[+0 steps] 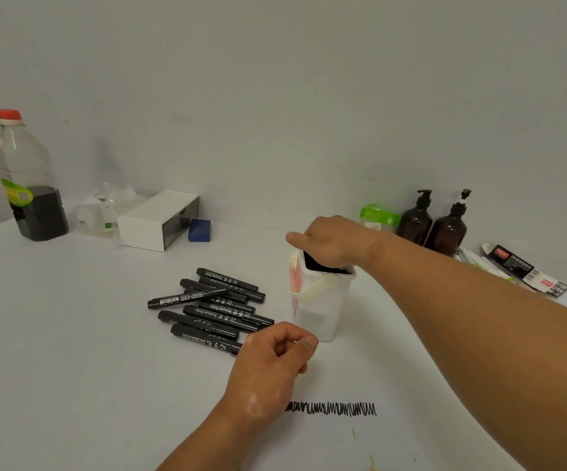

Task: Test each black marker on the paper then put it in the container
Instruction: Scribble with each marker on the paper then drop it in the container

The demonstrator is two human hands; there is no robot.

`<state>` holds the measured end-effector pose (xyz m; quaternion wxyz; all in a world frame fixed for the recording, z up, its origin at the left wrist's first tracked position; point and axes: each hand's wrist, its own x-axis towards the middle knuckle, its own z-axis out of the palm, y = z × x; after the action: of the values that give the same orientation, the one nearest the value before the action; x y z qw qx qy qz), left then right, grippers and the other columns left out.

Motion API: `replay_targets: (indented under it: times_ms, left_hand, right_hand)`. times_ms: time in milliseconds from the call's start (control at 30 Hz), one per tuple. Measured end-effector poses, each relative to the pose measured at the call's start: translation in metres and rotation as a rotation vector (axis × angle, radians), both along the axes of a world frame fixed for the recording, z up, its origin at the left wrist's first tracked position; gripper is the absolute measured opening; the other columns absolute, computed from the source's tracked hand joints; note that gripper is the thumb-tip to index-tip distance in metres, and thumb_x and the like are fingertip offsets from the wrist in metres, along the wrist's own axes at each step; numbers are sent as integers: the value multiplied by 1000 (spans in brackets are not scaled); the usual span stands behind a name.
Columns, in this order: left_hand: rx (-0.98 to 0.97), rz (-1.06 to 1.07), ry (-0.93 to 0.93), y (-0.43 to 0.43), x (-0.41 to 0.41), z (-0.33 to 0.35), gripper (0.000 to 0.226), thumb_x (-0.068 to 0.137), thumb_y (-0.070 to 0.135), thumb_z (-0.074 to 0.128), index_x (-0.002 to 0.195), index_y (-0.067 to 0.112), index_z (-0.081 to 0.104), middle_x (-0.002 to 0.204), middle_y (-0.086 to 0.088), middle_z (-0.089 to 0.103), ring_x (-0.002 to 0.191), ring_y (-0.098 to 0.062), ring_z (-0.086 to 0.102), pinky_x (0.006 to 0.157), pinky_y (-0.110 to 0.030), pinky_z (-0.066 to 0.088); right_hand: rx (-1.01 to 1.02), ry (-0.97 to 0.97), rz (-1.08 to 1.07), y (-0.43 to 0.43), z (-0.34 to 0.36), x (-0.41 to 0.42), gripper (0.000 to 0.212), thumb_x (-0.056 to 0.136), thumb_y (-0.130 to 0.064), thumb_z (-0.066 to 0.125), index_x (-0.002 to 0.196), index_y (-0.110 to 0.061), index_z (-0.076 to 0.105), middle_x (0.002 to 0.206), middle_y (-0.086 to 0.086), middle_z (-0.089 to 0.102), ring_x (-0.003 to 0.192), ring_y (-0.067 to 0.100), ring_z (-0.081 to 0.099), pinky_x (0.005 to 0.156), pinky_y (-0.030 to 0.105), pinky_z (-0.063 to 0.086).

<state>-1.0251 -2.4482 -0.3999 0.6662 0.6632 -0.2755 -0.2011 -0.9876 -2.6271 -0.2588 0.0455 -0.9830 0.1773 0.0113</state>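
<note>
Several black markers (214,304) lie in a loose pile on the white surface, left of a white container (319,307) with a cream handle. Black marker tops (312,263) show inside the container's mouth. My right hand (333,239) hangs over that mouth, thumb sticking out to the left and fingers bent down onto the black tops; what they hold is hidden. My left hand (272,365) hovers loosely curled at the right end of the nearest marker (204,338), thumb tip against the index finger, nothing visible in it. A black zigzag scribble (333,408) marks the paper (343,440) near me.
At the back left stand a large bottle (24,178) with dark liquid, a white drawer box (156,220) and a blue block (200,230). Two brown pump bottles (431,222), a green pack (377,215) and packaging (526,270) sit at the back right.
</note>
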Motion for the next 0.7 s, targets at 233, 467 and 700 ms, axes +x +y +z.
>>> replay_targets:
  times_ms: [233,467,700]
  left_hand:
    - [2,-3,6,1,1,-1,13,91,29,69,79,29,74,56,7,57,52,-2,53,59,-20,40]
    - [11,1,-11,3,3,0,13,90,30,68,79,30,74,56,9,57,52,-1,53,58,-18,40]
    - [59,29,-95,4,-1,4,16,91,24,68,79,34,74,57,7,58,53,0,54,58,-19,42]
  right_hand:
    - [88,-98,11,-3,12,-13,53,106,-50,37,101,-10,72,94,8,75,92,25,65,79,35,53]
    - [314,-584,12,-11,20,-90,37,100,-52,51,85,-29,76,74,-16,76,60,4,60,59,27,45]
    - [590,-623,-131,-18,-83,-185,14,93,-30,70,85,-40,75,74,-6,77,51,3,55,58,29,43]
